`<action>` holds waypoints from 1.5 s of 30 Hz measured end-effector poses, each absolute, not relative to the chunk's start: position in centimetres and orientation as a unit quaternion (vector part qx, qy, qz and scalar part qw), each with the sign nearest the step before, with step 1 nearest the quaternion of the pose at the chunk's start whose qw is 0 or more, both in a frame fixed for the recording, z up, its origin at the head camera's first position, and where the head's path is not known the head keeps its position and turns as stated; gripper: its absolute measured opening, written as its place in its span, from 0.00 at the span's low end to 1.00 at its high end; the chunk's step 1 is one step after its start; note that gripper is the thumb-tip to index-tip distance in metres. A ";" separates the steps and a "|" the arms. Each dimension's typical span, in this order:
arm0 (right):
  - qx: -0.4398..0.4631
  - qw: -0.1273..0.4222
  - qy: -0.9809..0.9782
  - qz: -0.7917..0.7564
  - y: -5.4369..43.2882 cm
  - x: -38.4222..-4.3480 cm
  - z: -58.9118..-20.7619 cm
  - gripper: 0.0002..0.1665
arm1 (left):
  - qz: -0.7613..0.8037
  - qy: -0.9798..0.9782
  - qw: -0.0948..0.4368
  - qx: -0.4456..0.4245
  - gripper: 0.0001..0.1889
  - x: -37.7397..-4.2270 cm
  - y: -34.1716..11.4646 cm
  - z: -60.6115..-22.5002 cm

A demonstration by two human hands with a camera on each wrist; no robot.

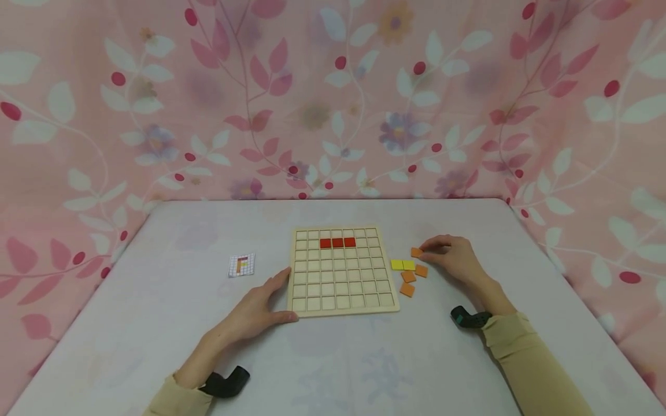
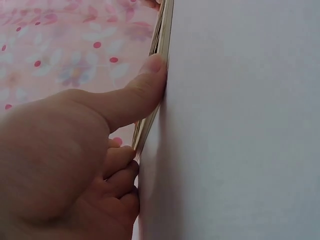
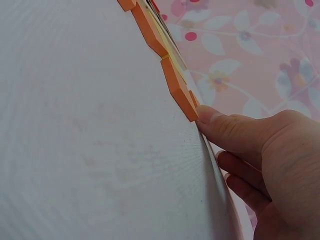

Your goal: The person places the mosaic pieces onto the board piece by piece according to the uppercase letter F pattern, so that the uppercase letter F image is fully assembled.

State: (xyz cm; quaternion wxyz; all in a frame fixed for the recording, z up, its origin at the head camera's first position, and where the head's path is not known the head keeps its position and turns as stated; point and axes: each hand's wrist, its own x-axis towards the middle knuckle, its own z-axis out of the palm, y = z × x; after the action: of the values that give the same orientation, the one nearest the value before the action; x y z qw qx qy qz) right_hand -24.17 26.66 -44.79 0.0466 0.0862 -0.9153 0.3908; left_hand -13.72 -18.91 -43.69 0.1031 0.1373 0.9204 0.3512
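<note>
A square wooden grid board point(image 1: 343, 312) lies in the middle of the table, with three red tiles point(image 1: 337, 242) side by side in its upper part. My left hand point(image 1: 252, 312) rests against the board's left side, the thumb point(image 2: 145, 92) touching its near-left corner and the fingers along the edge. At the right, my right hand point(image 1: 455, 259) pinches a small orange tile point(image 1: 416, 252) between thumb and fingers, low at the table. Nearby lie two yellow tiles point(image 1: 403, 265) and three other orange tiles point(image 1: 408, 289). In the right wrist view, nearer orange tiles point(image 3: 177, 90) partly hide the pinched one.
Left of the board lies a small printed card point(image 1: 241, 265) with a coloured grid pattern. A white cloth covers the table point(image 1: 343, 358). Pink floral fabric point(image 1: 333, 104) hangs behind it and at both sides. A black device point(image 1: 226, 382) sits on each wrist.
</note>
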 end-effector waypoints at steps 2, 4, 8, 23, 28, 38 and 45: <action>0.088 0.049 -0.916 0.389 26.7 -24.2 -44.7 0.17 | 0.350 0.921 0.098 0.140 0.53 -13.6 -18.8 -43.7; 0.091 0.049 -0.915 0.389 26.7 -24.2 -44.7 0.17 | 0.349 0.922 0.094 0.140 0.52 -13.5 -18.7 -43.7; 0.090 0.047 -0.914 0.392 26.8 -24.3 -44.6 0.17 | 0.333 0.927 0.080 0.152 0.49 -13.3 -18.5 -43.8; 0.063 0.026 -0.903 0.424 26.3 -24.0 -43.6 0.18 | 0.315 0.934 0.062 0.156 0.50 -13.2 -18.5 -44.1; 0.077 0.027 -0.901 0.427 24.5 -24.0 -42.5 0.16 | 0.321 0.932 0.062 0.154 0.50 -13.2 -18.5 -43.9; 0.097 0.042 -0.884 0.456 19.1 -24.4 -41.8 0.15 | 0.326 0.932 0.062 0.148 0.50 -13.0 -18.7 -43.9; 0.132 0.052 -0.867 0.478 15.0 -24.8 -42.0 0.12 | 0.330 0.931 0.066 0.142 0.50 -13.0 -18.7 -43.9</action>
State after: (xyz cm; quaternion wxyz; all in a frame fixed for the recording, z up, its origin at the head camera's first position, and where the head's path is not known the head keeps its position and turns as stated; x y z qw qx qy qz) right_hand -24.77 14.97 -41.96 0.0518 0.1317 -0.8671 0.4777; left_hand -13.01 -18.70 -43.94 0.0664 0.1420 0.9309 0.3300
